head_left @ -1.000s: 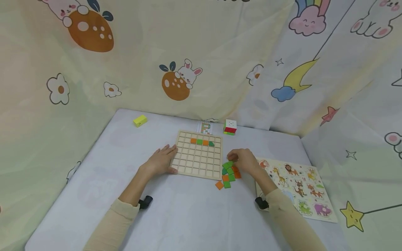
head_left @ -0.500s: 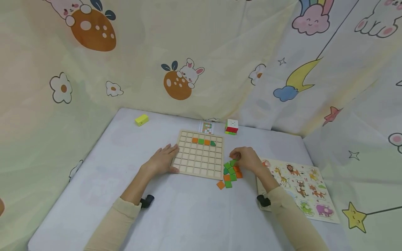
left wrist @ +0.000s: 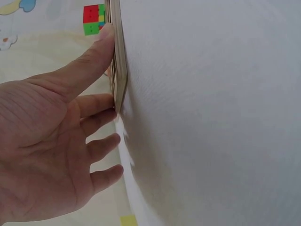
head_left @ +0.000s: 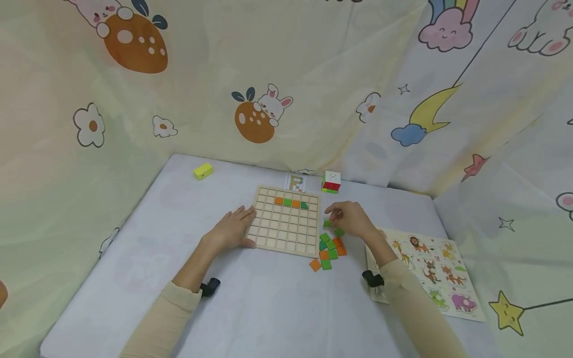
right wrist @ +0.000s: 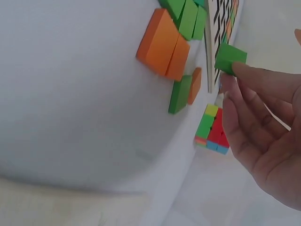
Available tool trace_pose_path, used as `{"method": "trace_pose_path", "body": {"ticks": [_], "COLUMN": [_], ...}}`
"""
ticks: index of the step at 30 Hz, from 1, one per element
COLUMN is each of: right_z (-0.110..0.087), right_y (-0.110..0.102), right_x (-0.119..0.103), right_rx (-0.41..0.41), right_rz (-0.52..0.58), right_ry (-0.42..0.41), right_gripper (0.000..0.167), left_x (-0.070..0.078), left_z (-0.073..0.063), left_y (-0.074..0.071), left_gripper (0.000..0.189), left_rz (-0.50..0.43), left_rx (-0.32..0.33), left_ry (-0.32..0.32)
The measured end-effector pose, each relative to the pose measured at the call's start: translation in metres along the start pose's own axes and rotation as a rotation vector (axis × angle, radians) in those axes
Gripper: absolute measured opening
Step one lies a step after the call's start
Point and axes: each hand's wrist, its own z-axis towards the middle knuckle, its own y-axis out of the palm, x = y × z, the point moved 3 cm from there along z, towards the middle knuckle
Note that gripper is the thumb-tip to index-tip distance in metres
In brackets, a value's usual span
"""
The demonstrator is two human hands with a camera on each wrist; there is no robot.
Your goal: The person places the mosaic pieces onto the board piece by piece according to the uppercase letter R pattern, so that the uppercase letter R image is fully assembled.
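A wooden grid board [head_left: 274, 233] lies on the table, with an orange, a green, an orange and a dark green rounded tile [head_left: 304, 205] in one upper row. At its left edge rests my left hand [head_left: 229, 229], fingers spread; the left wrist view shows the thumb [left wrist: 91, 56] along the board's side. My right hand [head_left: 353, 219] is just right of the board, above the table. Between thumb and fingertips it pinches a green square tile [right wrist: 230, 57]. Below that hand lies a loose pile of green and orange tiles [head_left: 341, 250].
A printed pattern card [head_left: 295, 182] lies behind the board, beside a colourful puzzle cube [head_left: 332, 182]. A yellow block [head_left: 203, 171] sits at the back left. On the right, under the right forearm, is an animal picture board [head_left: 447, 278].
My right hand has risen from the pile and moved slightly away from me, now with a green tile between its fingers. The left hand has stayed on the board's edge.
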Motion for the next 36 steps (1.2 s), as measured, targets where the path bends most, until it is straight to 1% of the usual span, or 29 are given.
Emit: {"method": "trace_pose_path", "body": {"ticks": [5,8,13,19,25,32,36], "right_z": [0.010,0.017,0.030,0.043,0.055,0.074,0.080], "right_y": [0.004,0.009,0.017,0.024,0.035,0.053,0.059], "right_x": [-0.010,-0.015,-0.023,-0.041,-0.057,-0.062,-0.066], "right_rx": [0.025,0.031,0.064,0.069,0.066,0.074,0.073], "right_rz": [0.062,0.075,0.103,0.126,0.178,0.222,0.245], "right_ry": [-0.003,-0.018,-0.048,-0.088,-0.082,-0.072,-0.066], "right_gripper": [0.028,0.027,0.025,0.024,0.024,0.020,0.020], "left_x": [0.000,0.001,0.002,0.001,0.001,0.000,0.000], "left_z": [0.000,0.000,0.000,-0.001,0.000,0.000,0.000], "left_y": [0.000,0.000,0.000,-0.001,-0.001,-0.001,-0.001], "left_gripper": [0.101,0.102,0.102,0.101,0.102,0.102,0.102], "left_rz": [0.002,-0.002,-0.008,-0.004,-0.007,-0.011,-0.019], "left_rx": [0.001,-0.005,-0.014,-0.005,-0.011,-0.015,-0.014], "left_ry": [-0.002,-0.004,-0.010,-0.016,-0.015,-0.025,-0.023]}}
